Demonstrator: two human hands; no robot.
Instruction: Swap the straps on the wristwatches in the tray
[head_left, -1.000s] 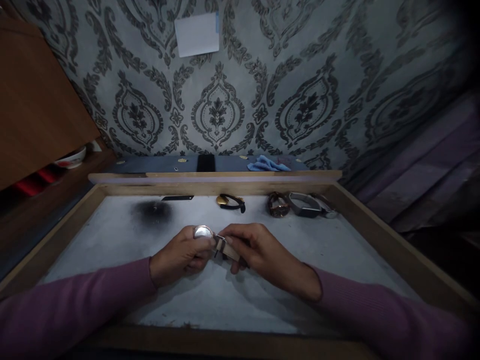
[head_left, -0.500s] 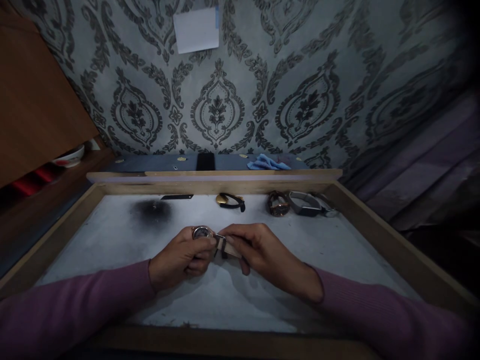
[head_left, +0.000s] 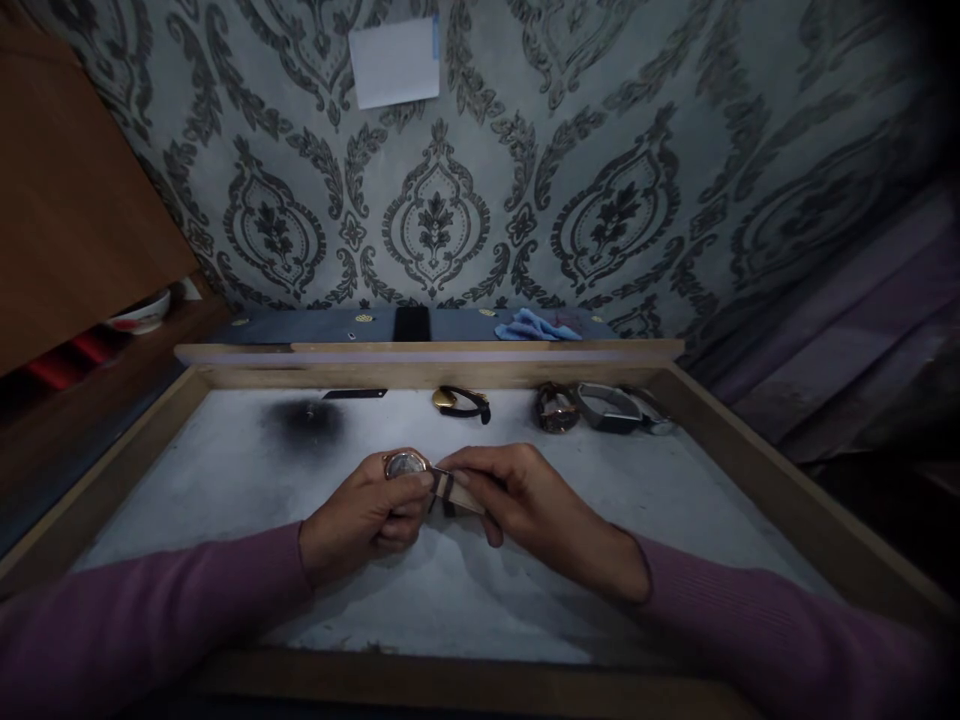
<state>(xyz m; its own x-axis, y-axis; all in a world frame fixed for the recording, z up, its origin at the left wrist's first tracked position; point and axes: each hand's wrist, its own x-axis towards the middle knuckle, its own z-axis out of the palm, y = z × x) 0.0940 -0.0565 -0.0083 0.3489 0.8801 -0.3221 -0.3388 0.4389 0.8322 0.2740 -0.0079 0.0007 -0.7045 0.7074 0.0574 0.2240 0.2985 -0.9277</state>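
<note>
Watch (head_left: 405,464) is at frame centre, slightly left and below the middle, held up over the white tray floor (head_left: 637,570). Round case, shiny rim, face up; dial too dark to read.

Left hand (head_left: 367,512), left of centre: thumb over the lower edge of the case, fingers curled beneath, pinching the watch firmly.

Right hand (head_left: 529,515), just right of centre: thumb and forefinger pinching the pale strap (head_left: 463,496) next to the case. Dark loop (head_left: 448,488) around the strap, between the hands. Thin metal-looking piece (head_left: 441,470) at the right fingertips, too small to identify. Hands near each other, strap bridging the gap.

Along the far side of the tray, left to right across the frame: flat dark strip (head_left: 355,394) with a hole at its right end, gold watch (head_left: 444,399) on a black band, brown watch (head_left: 556,408), grey-banded watch (head_left: 611,410), silver watch (head_left: 660,426). Last three bunched at centre right. Black smudge (head_left: 304,422) on the floor, left of centre.

Beyond the far rim: black rectangular object (head_left: 412,324) near the middle, crumpled blue cloth (head_left: 536,326) to its right. White paper (head_left: 395,62) on the patterned wall, top centre.
</note>
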